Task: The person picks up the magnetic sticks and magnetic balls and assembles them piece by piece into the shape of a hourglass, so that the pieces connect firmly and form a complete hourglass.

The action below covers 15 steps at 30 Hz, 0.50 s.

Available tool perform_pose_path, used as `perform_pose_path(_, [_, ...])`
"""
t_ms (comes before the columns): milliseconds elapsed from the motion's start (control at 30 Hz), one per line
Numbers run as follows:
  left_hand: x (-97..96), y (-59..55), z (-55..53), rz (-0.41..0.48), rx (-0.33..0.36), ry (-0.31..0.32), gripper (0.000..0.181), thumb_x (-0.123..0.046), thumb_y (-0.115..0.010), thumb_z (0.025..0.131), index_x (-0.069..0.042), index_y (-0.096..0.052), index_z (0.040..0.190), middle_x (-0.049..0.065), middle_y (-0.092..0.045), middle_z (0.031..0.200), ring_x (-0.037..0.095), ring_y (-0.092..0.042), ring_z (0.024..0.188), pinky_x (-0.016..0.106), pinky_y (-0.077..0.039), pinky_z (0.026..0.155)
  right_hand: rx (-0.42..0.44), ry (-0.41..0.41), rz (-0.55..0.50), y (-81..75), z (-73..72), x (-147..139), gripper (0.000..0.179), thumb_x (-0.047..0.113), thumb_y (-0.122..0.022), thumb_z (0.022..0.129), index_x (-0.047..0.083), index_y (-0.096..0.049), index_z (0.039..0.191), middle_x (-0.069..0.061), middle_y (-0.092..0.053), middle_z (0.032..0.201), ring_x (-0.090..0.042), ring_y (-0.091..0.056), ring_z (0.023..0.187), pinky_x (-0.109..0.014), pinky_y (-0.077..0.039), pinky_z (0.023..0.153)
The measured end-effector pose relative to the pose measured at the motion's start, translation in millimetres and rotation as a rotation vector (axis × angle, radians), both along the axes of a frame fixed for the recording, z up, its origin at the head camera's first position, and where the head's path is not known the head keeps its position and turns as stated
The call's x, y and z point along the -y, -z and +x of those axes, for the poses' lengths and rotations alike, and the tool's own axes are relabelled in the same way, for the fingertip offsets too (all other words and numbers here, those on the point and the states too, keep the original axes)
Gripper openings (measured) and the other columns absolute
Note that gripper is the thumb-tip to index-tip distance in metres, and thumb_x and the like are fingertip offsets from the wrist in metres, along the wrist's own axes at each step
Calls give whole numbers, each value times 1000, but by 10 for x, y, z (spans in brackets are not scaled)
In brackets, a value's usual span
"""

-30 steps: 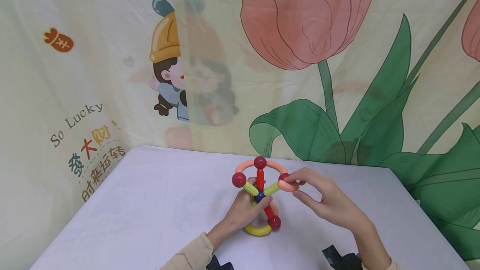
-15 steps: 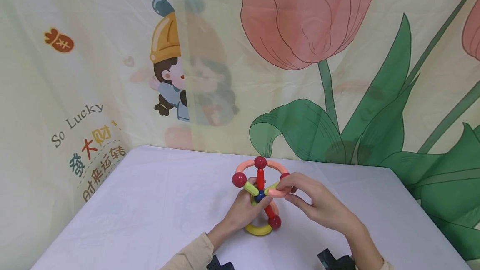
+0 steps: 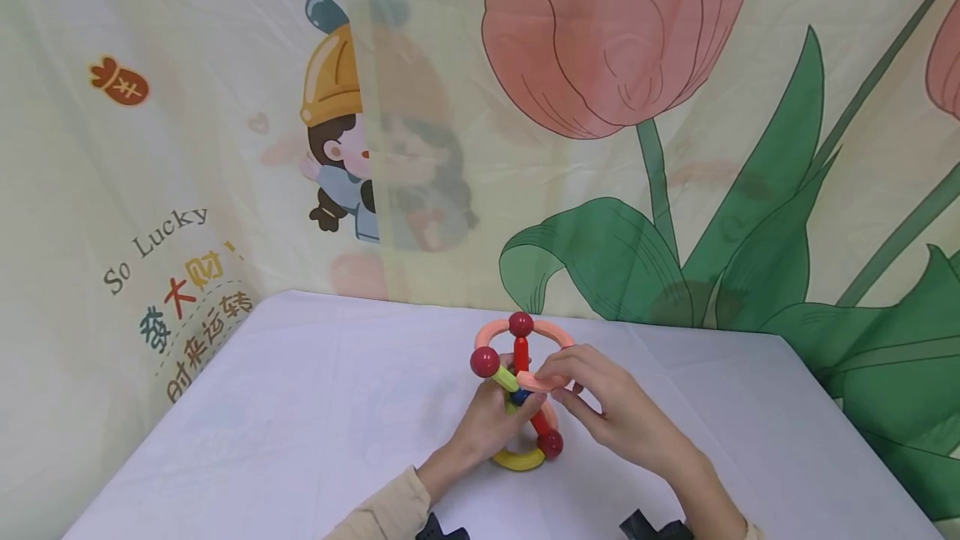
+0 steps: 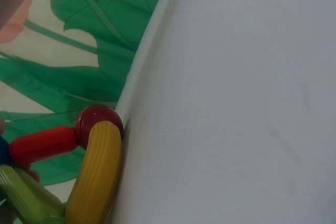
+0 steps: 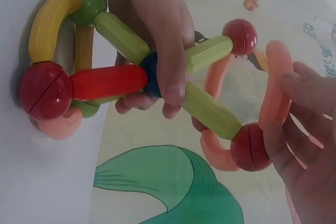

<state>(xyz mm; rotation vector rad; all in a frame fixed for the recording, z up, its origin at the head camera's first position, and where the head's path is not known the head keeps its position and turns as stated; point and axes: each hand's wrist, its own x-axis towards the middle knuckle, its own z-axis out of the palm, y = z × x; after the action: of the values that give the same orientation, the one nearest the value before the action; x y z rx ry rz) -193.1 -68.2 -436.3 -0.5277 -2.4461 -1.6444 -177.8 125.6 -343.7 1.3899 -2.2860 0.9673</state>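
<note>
A ball-and-stick toy structure stands on the table, with red balls (image 3: 484, 362) at its upper corners and a blue ball (image 5: 152, 74) at its centre. My left hand (image 3: 480, 423) grips it around that blue ball, the thumb lying across the front. My right hand (image 3: 611, 407) pinches a pink curved stick (image 5: 276, 85) between thumb and fingers. One end of this stick meets the red ball (image 5: 251, 147) on the right; its other end is close to the other front red ball (image 5: 240, 38). Below, a yellow curved stick (image 4: 97, 177) forms part of the base ring.
A white cloth covers the table (image 3: 300, 407). Behind it hangs a curtain (image 3: 420, 148) printed with tulips and a cartoon figure. Dark straps with camera mounts (image 3: 656, 527) show near both wrists at the lower edge.
My right hand has moved left with the pink curved stick, swinging its free end across the front toward the left red ball. That ball has shifted slightly right; my left hand keeps its hold.
</note>
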Motion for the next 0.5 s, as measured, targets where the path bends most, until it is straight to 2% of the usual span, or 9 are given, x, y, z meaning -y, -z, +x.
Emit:
perform_pose_path(67, [-4, 0, 9, -4, 3, -18, 51, -36, -64, 88, -19, -41, 129, -2, -55, 115, 13, -54, 109, 36, -50, 91, -16, 11, 8, 0, 17, 21, 44, -4, -69, 80, 22, -60, 115, 10, -58, 109, -4, -54, 99, -18, -50, 78])
perform_pose_path(100, [-7, 0, 13, -8, 6, -26, 52, -38, -64, 87, -19, -41, 130, -2, -55, 116, 13, -54, 110, 37, -50, 91, -26, 15, 11, 0, 25, 28, 42, -2, -68, 81, 22, -60, 114, 10, -58, 110, -4, -53, 100, -17, -50, 79])
perform_pose_path(233, [-22, 5, 35, -17, 9, -56, 62, -40, -65, 86, -16, -36, 135, 4, -53, 124, 18, -51, 116, 44, -49, 93, -100, 28, 12, 4, 54, 64, 21, 18, -59, 91, 20, -62, 113, 9, -58, 109, -5, -54, 103, -13, -48, 84])
perform_pose_path(300, [-30, 4, 50, -21, -5, -66, 67, -38, -66, 85, -16, -31, 138, 6, -51, 129, 20, -50, 119, 45, -49, 93, -139, 41, 13, 12, 64, 92, 20, 21, -57, 93, 20, -62, 111, 10, -58, 109, -5, -55, 104, -12, -46, 86])
perform_pose_path(367, [-37, 3, 66, -17, -15, -72, 76, -37, -67, 85, -17, -23, 143, 7, -49, 132, 21, -50, 121, 45, -49, 94, -180, 61, 16, 24, 73, 128, 20, 16, -64, 89, 19, -63, 109, 9, -58, 108, -6, -55, 104, -11, -46, 86])
perform_pose_path(500, [-52, 5, 88, -38, -66, -87, 77, -33, -68, 85, -16, -21, 144, 8, -49, 133, 21, -51, 120, 42, -50, 93, -207, 102, 25, 37, 87, 184, 42, -2, -76, 73, 19, -63, 108, 9, -59, 107, -6, -54, 104, -14, -49, 84])
